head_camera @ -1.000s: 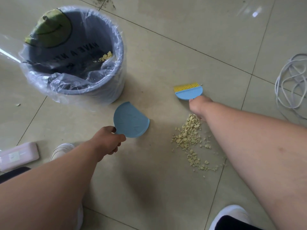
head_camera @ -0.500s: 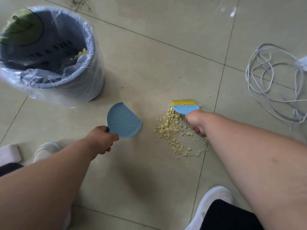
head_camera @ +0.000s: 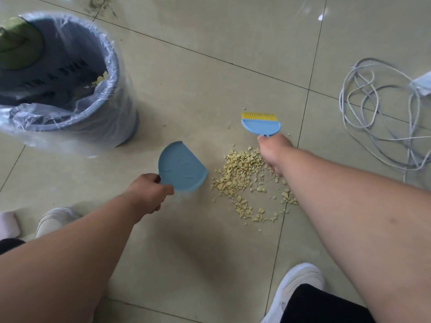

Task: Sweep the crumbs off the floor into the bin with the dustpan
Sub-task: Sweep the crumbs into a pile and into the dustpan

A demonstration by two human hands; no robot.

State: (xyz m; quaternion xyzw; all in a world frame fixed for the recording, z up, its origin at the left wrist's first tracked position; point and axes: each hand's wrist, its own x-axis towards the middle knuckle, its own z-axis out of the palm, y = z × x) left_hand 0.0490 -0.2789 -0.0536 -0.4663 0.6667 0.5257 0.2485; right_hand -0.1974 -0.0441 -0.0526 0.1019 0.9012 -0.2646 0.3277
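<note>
A pile of pale yellow crumbs (head_camera: 242, 173) lies on the beige tiled floor. My left hand (head_camera: 149, 192) grips the handle of a small blue dustpan (head_camera: 180, 167), which is held just left of the pile with nothing in it. My right hand (head_camera: 274, 151) grips a blue hand brush (head_camera: 260, 124) with yellow bristles pointing away from me, just beyond the far edge of the crumbs. A grey bin (head_camera: 70, 94) lined with a clear plastic bag stands at the far left; some crumbs and a green object lie inside it.
A tangle of white cable (head_camera: 377, 117) lies on the floor at the right. My white shoes show at the bottom right (head_camera: 296, 290) and lower left (head_camera: 56, 220). A pink object (head_camera: 8, 224) sits at the left edge.
The brush went down into the far side of the crumbs and has lifted back beyond the pile. The pile now sits closer to the dustpan, which has barely moved.
</note>
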